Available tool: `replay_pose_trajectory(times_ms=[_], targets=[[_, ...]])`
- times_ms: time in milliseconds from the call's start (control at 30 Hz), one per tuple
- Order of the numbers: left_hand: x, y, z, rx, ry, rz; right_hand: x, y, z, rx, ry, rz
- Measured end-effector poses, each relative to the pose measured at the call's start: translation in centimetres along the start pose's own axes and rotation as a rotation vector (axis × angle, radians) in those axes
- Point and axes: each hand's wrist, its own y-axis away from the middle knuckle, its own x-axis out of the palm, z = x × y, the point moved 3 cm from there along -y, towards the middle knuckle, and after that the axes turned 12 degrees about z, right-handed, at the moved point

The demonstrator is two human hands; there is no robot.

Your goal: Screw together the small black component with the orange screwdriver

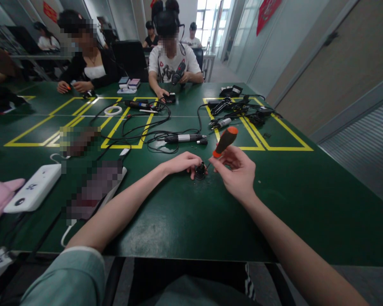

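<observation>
Right hand [239, 173] pinching taper-handled screwdriver [226, 142], black cylindrical part [201, 169]

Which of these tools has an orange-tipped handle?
The screwdriver in the right hand; the long tool lying beyond it is silver and black, the power tool held opposite mostly black.

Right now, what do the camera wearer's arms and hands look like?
The left hand and right hand wear no gloves, and both wrists are bare. A grey-green sleeve with a paler edge ends near the left elbow; no right sleeve shows.
</observation>
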Motion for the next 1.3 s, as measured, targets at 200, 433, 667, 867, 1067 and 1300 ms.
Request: replay_pose_trajectory(times_ms=[200,433,667,867,1067,1300], targets=[[0.03,-0.01,-0.01,0.001,0.016,-0.006,0.13,0.04,0.04,-0.01,-0.039,0.044],[-0.03,-0.06,0.06,-0.002,0.004,-0.011,0.08,0.06,-0.07,-0.018,-0.028,0.035],[-0.06,0.0,0.09,0.012,0.002,-0.001,0.17,0.02,0.19,0.045,-0.065,0.064],[-0.13,-0.12,0.34,0.01,-0.001,0.003,0.03,-0.15,0.68,0.073,-0.073,0.05],[-0.17,-0.06,0.4,0.001,0.007,-0.005,-0.17,-0.19,0.47,0.086,-0.039,0.012],[-0.06,0.04,0.1,0.015,-0.009,-0.004,0.17,-0.03,0.56,0.046,-0.095,0.09]])
